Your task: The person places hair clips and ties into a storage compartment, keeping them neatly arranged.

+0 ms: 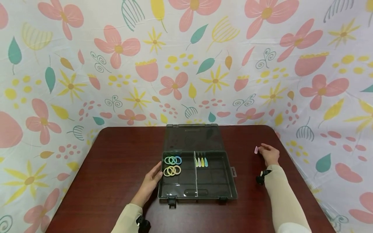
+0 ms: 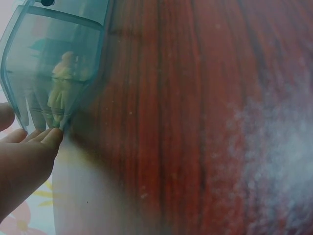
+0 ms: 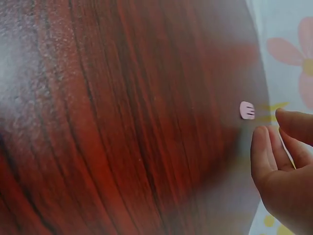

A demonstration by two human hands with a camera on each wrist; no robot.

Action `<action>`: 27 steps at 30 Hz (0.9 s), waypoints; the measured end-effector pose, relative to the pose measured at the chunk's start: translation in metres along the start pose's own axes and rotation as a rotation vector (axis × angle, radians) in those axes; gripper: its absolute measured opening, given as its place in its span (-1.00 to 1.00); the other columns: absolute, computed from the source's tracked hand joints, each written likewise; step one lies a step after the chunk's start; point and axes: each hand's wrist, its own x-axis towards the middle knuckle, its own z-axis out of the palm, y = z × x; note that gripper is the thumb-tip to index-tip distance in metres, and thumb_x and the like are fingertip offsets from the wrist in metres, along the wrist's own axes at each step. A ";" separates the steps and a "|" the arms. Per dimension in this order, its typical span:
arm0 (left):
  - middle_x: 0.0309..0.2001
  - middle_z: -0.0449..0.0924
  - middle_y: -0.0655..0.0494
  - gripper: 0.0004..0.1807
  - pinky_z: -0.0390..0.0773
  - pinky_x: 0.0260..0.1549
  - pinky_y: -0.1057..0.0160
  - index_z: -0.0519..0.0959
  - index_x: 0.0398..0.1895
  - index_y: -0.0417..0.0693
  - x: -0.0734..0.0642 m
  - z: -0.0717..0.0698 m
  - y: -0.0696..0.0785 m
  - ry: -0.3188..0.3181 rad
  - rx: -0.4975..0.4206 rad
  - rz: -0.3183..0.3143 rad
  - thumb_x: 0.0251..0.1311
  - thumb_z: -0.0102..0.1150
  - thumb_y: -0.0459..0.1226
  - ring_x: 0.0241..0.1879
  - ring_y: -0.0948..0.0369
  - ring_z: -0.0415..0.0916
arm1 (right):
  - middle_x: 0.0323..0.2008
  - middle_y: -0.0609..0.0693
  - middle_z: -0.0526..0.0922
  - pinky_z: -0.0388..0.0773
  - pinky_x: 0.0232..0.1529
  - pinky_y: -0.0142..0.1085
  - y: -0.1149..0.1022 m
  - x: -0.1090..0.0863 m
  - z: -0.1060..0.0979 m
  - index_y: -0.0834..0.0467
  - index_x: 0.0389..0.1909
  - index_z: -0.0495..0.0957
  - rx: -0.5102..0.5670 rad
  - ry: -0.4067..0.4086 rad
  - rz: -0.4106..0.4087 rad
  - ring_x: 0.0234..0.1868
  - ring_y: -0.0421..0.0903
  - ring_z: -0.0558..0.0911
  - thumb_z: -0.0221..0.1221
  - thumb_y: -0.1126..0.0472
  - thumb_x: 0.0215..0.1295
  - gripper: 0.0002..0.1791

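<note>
A dark see-through plastic box (image 1: 215, 191) lies on the table with its lid (image 1: 193, 138) folded back. Its left half holds overlapping ring-shaped hair ties, a blue-green row (image 1: 173, 160) above a yellow row (image 1: 172, 171). Several snap hair clips (image 1: 202, 162) stand side by side right of the divider (image 1: 196, 181). My left hand (image 1: 150, 183) touches the box's left wall with fairly straight fingers. At the table's right side, a pink hair clip (image 3: 247, 110) lies just beyond the fingertips of my right hand (image 1: 269, 154). A small gap shows between them in the right wrist view.
The reddish-brown wooden table (image 1: 125, 155) extends to both sides of the box. Flower-patterned cloth (image 1: 186, 64) hangs behind and around it. Latches (image 1: 172, 201) stick out at the box's front edge, and a handle (image 1: 233, 171) at its right side.
</note>
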 end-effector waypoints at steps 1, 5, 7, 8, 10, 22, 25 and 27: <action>0.43 0.13 -0.21 -0.42 0.18 0.30 -0.12 0.13 0.48 -0.12 0.000 0.000 0.000 0.003 -0.013 -0.007 0.43 -0.05 -0.37 0.41 -0.11 0.06 | -0.55 -0.32 0.62 0.52 -0.39 -0.57 0.002 0.001 0.000 0.44 0.22 0.40 -0.032 0.001 0.008 -0.50 -0.46 0.55 0.18 0.42 0.24 -0.49; 0.43 0.12 -0.18 -0.42 0.16 0.31 -0.11 0.14 0.48 -0.09 0.000 0.000 0.000 0.003 -0.026 -0.015 0.43 -0.05 -0.37 0.42 -0.09 0.05 | -0.36 -0.14 0.69 0.43 -0.42 -0.61 0.006 0.003 0.003 0.35 0.22 0.46 -0.174 0.027 0.038 -0.50 -0.52 0.47 0.22 0.34 0.24 -0.50; 0.44 0.11 -0.20 -0.41 0.16 0.31 -0.12 0.13 0.48 -0.10 0.000 -0.001 0.000 0.001 -0.020 -0.010 0.43 -0.05 -0.37 0.42 -0.10 0.04 | -0.28 -0.03 0.70 0.40 -0.44 -0.61 0.007 0.005 0.007 0.33 0.19 0.49 -0.214 0.053 0.037 -0.52 -0.51 0.46 0.24 0.33 0.21 -0.50; 0.44 0.11 -0.21 -0.41 0.16 0.31 -0.12 0.13 0.49 -0.11 0.000 -0.001 0.000 0.001 -0.015 -0.007 0.43 -0.05 -0.37 0.42 -0.11 0.04 | -0.26 0.01 0.70 0.39 -0.44 -0.60 0.008 0.005 0.009 0.33 0.17 0.51 -0.229 0.070 0.024 -0.53 -0.50 0.46 0.25 0.34 0.19 -0.51; 0.43 0.11 -0.21 -0.41 0.16 0.31 -0.13 0.12 0.49 -0.12 0.000 -0.001 0.000 0.004 -0.014 -0.002 0.42 -0.05 -0.37 0.41 -0.11 0.04 | -0.29 0.04 0.70 0.38 -0.44 -0.59 0.011 0.007 0.014 0.35 0.10 0.55 -0.259 0.103 -0.014 -0.57 -0.50 0.45 0.26 0.35 0.15 -0.55; 0.43 0.13 -0.18 -0.41 0.17 0.32 -0.10 0.14 0.48 -0.09 0.000 0.001 -0.001 0.008 -0.013 -0.008 0.43 -0.04 -0.35 0.41 -0.08 0.05 | -0.36 0.01 0.71 0.42 -0.49 -0.62 0.013 0.004 0.017 0.33 0.14 0.52 -0.228 0.060 -0.013 -0.54 -0.44 0.52 0.23 0.35 0.21 -0.56; 0.43 0.13 -0.18 -0.42 0.17 0.31 -0.11 0.14 0.48 -0.08 0.000 0.001 -0.001 0.012 -0.017 -0.011 0.43 -0.04 -0.35 0.42 -0.08 0.05 | -0.35 0.00 0.73 0.46 -0.46 -0.62 0.009 0.003 0.015 0.33 0.17 0.50 -0.168 0.036 0.016 -0.50 -0.44 0.57 0.23 0.38 0.21 -0.54; 0.44 0.12 -0.18 -0.42 0.16 0.31 -0.12 0.14 0.49 -0.08 0.000 0.000 -0.001 0.008 -0.015 -0.008 0.43 -0.05 -0.35 0.42 -0.09 0.04 | -0.31 0.00 0.73 0.47 -0.43 -0.61 0.006 0.002 0.016 0.32 0.17 0.51 -0.175 0.021 0.015 -0.47 -0.44 0.57 0.23 0.38 0.22 -0.54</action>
